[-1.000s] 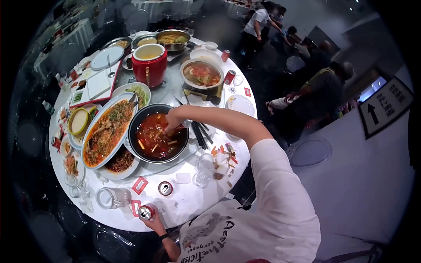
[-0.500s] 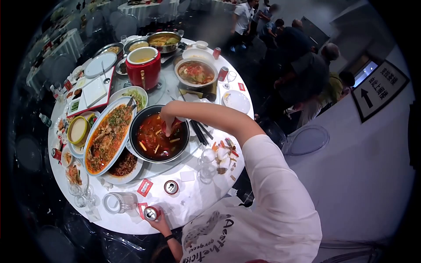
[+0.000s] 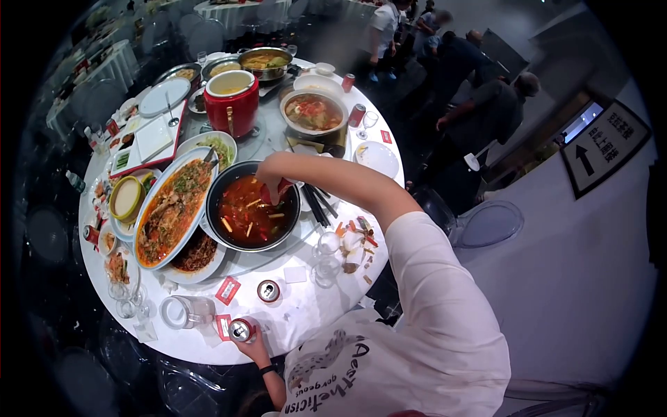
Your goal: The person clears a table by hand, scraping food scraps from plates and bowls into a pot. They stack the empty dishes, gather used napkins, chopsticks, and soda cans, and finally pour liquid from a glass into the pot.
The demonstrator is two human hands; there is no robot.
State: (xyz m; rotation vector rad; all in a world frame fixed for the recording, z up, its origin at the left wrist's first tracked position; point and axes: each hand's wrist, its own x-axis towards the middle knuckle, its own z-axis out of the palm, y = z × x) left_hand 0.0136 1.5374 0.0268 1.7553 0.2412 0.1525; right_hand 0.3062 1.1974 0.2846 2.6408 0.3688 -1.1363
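My left hand [image 3: 251,344] is closed round an upright drink can [image 3: 241,329] near the front table edge. Over the black pot [image 3: 217,235] of red soup, my right hand [image 3: 272,174] points downward with closed fingers. A red drink can [image 3: 283,186] shows in part beside those fingers, tilted over the soup; the hand hides most of it. Another opened can [image 3: 268,291] stands between my left hand and the pot. A glass pitcher [image 3: 187,312] and red cards [image 3: 227,290] lie to the left of it.
An oval fish platter [image 3: 171,212] overlaps the pot's left side. Behind stand a red bucket [image 3: 232,115] and a soup bowl [image 3: 314,113]. Wine glasses [image 3: 326,267], chopsticks [image 3: 317,206] and food scraps [image 3: 356,244] lie to the right. Several people stand beyond the table.
My right hand has risen slightly above the soup, and the red can in it has shifted right. My left hand keeps its can in place. The view has moved slightly.
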